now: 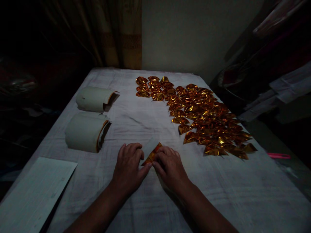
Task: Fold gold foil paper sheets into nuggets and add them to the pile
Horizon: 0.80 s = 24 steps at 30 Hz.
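Observation:
Between my two hands lies a sheet of gold foil paper (152,154), pale on one side, with a gold flap folded over along a slant. My left hand (128,163) grips its left edge, thumb against the lower corner of the flap. On the other side my right hand (168,165) pinches the gold flap, fingers curled and thumb close to my left thumb. Beyond my right hand, many folded gold foil pieces (201,113) stand in rows across the right side of the table.
Two curved stacks of pale-backed foil paper, a rear one (93,98) and a nearer one (84,132), rest on the left. A flat white board or booklet (36,191) lies front left. A checked cloth (136,119) covers the table. Something pink (279,156) sits beyond the right edge.

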Each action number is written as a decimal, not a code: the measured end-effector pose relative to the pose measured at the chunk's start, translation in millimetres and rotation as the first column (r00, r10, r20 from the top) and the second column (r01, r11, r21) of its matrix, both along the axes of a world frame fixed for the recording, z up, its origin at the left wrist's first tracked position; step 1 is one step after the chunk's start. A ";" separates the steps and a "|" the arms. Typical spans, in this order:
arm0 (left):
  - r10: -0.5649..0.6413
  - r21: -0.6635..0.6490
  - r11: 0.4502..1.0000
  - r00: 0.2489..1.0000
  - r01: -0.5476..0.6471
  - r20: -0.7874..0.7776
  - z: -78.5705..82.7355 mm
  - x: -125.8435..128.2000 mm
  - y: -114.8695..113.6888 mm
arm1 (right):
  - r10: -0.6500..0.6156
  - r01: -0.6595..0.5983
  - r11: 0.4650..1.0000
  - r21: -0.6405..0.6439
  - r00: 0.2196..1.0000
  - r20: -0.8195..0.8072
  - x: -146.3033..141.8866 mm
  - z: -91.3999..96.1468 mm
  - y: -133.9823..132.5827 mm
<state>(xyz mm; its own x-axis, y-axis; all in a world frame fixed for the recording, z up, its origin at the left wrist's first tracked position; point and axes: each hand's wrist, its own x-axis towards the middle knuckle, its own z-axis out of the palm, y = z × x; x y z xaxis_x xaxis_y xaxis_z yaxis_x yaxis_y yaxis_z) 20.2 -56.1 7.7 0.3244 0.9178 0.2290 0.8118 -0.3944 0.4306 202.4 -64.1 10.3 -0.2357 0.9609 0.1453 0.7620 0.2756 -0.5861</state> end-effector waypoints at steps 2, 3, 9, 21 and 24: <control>0.006 -0.012 1.000 1.000 -0.006 -0.002 -0.5 1.0 0.1 | -0.003 0.003 1.000 -0.009 1.000 -0.005 0.1 0.1 0.3; 0.006 -0.022 1.000 1.000 -0.006 0.002 -0.6 0.5 0.3 | -0.005 0.005 1.000 -0.014 1.000 -0.007 0.3 0.3 0.4; -0.018 -0.089 0.996 0.999 0.022 0.044 -1.0 -9.0 1.3 | -0.007 0.007 1.000 -0.030 1.000 -0.005 1.0 1.2 0.9; -0.023 -0.066 0.997 0.999 0.025 0.044 1.1 -9.2 -1.1 | -0.008 0.008 0.999 0.034 1.000 -0.014 0.2 -3.2 0.4; -0.008 -0.044 0.999 0.999 0.009 0.033 -1.6 -4.9 -0.5 | -0.024 0.024 0.998 0.057 1.000 -0.004 -1.5 -7.1 1.1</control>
